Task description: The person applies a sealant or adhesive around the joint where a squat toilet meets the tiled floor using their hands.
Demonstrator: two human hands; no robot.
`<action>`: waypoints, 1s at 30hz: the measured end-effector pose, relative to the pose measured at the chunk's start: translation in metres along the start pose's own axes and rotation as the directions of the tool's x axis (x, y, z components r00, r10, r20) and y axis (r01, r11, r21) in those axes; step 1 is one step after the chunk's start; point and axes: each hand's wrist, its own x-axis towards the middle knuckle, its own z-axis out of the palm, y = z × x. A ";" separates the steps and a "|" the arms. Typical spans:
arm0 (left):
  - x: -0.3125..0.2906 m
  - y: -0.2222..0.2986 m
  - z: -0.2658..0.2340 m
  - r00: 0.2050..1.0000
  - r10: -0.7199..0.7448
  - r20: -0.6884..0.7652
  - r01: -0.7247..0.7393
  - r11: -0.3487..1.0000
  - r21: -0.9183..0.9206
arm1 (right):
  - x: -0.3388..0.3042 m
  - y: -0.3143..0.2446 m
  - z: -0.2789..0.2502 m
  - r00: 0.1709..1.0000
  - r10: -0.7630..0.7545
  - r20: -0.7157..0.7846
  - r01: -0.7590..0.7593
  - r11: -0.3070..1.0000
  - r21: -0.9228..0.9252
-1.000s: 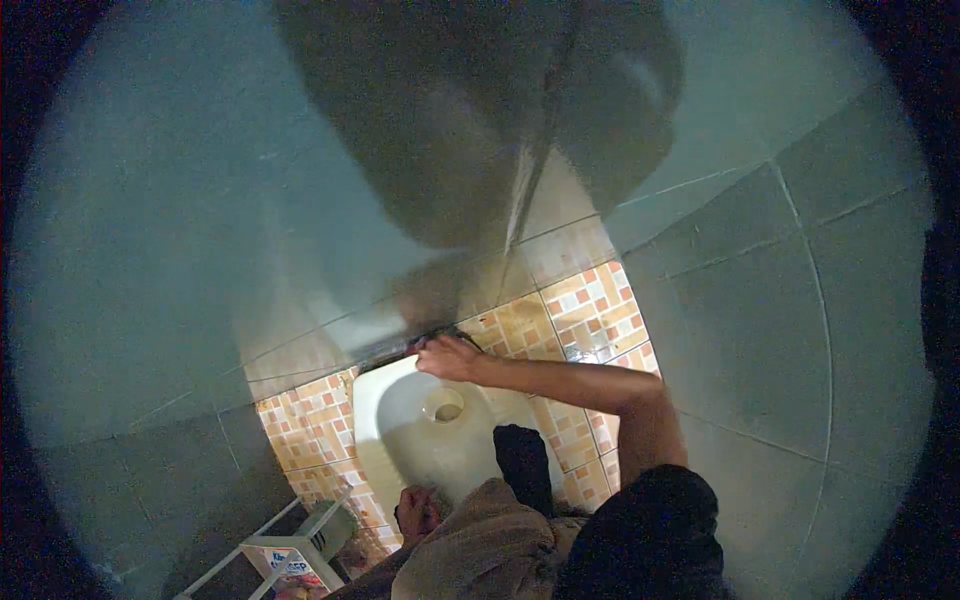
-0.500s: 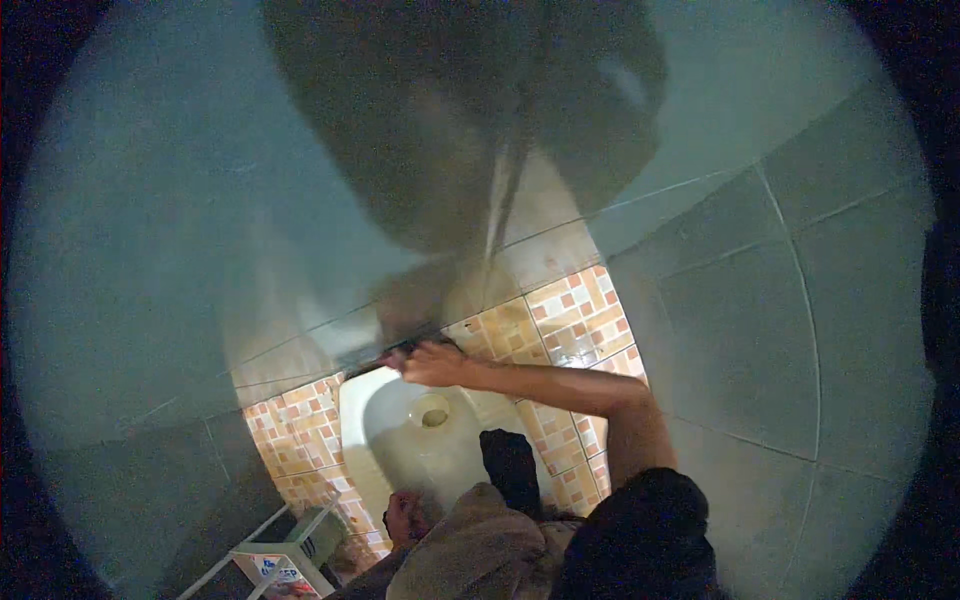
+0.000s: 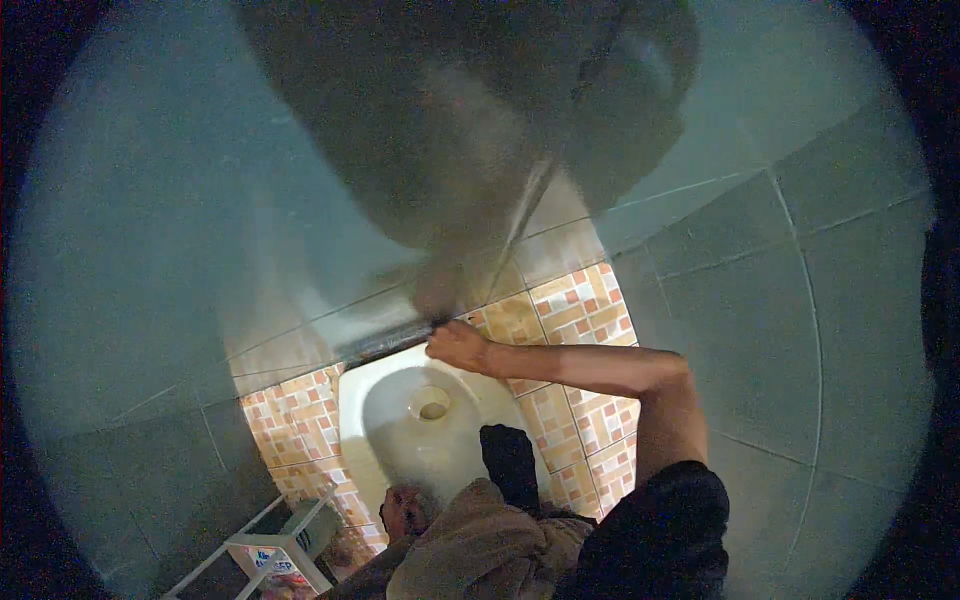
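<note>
A white squat toilet pan (image 3: 385, 440) is set in a floor of orange and white patterned tiles (image 3: 585, 310). My right hand (image 3: 458, 345) reaches across to the pan's far rim with its fingers curled, right at the end of a dark strip (image 3: 385, 342) along the foot of the wall. Whether it holds anything is too dim to tell. My left hand (image 3: 405, 510) rests low beside my knee in brownish cloth (image 3: 485, 545), small and in shadow. Something dark (image 3: 510, 465) lies over the pan's near right edge.
Grey tiled walls (image 3: 760, 330) close in on all sides, and a large shadow covers the far wall. A small white rack (image 3: 285, 550) with a printed package in it stands at the lower left.
My right hand has stayed at the pan's far rim, shifting only slightly to the right along it. The view has swayed a little.
</note>
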 end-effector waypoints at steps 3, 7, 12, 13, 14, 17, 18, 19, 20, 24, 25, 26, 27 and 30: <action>0.021 -0.056 -0.003 0.994 0.101 0.033 -0.081 0.923 -0.377 | -0.020 0.006 0.015 0.999 -0.015 0.028 0.015 1.000 0.003; 0.020 -0.050 0.002 0.968 0.244 -0.053 -0.236 0.964 0.118 | -0.011 -0.010 0.018 0.992 -0.049 -0.116 0.046 0.998 -0.030; 0.003 -0.012 0.004 0.909 0.415 0.022 -0.403 0.867 0.294 | 0.045 -0.057 0.065 0.897 0.044 -0.440 0.008 0.993 0.117; 0.005 -0.017 0.003 0.986 0.157 -0.059 -0.156 0.987 0.027 | 0.057 -0.068 0.059 0.950 0.000 -0.312 0.014 0.999 0.044; 0.010 -0.026 0.005 0.992 -0.120 -0.049 0.104 0.962 -0.251 | 0.057 -0.072 0.059 0.971 -0.009 -0.241 0.012 1.000 0.011; 0.041 -0.100 -0.004 0.999 0.029 0.030 -0.015 0.918 -0.396 | 0.059 -0.070 0.072 0.941 -0.070 -0.330 0.048 0.996 -0.073; 0.045 -0.108 -0.005 0.994 0.083 0.067 -0.045 0.895 -0.445 | 0.050 -0.062 0.082 0.915 -0.086 -0.394 0.049 0.993 -0.103; 0.043 -0.104 0.004 0.969 0.248 0.006 -0.245 0.961 -0.131 | 0.034 -0.051 0.093 0.891 -0.097 -0.443 0.039 0.990 -0.138; 0.031 -0.081 0.005 0.942 0.336 -0.008 -0.335 0.941 0.038 | 0.028 -0.045 0.094 0.854 -0.124 -0.505 0.044 0.985 -0.166; -0.006 0.006 0.002 0.993 -0.095 0.067 0.112 0.944 -0.310 | -0.006 -0.009 0.042 0.995 0.055 -0.087 -0.052 0.998 0.035; 0.000 -0.012 -0.001 1.000 -0.009 0.009 0.010 0.985 -0.171 | -0.004 -0.001 0.006 0.925 0.099 0.366 -0.166 0.974 0.156; 0.005 -0.024 0.001 0.996 0.086 -0.023 -0.087 0.996 -0.024 | -0.020 0.008 0.008 0.925 0.101 0.368 -0.166 0.974 0.151; 0.008 -0.037 0.002 0.996 0.088 -0.022 -0.089 0.996 -0.028 | -0.040 0.019 0.015 0.969 0.060 0.240 -0.082 0.993 0.082; 0.015 -0.049 0.005 0.853 0.521 -0.032 -0.510 0.845 0.161 | -0.051 0.020 0.004 0.992 0.074 0.105 -0.075 0.997 -0.003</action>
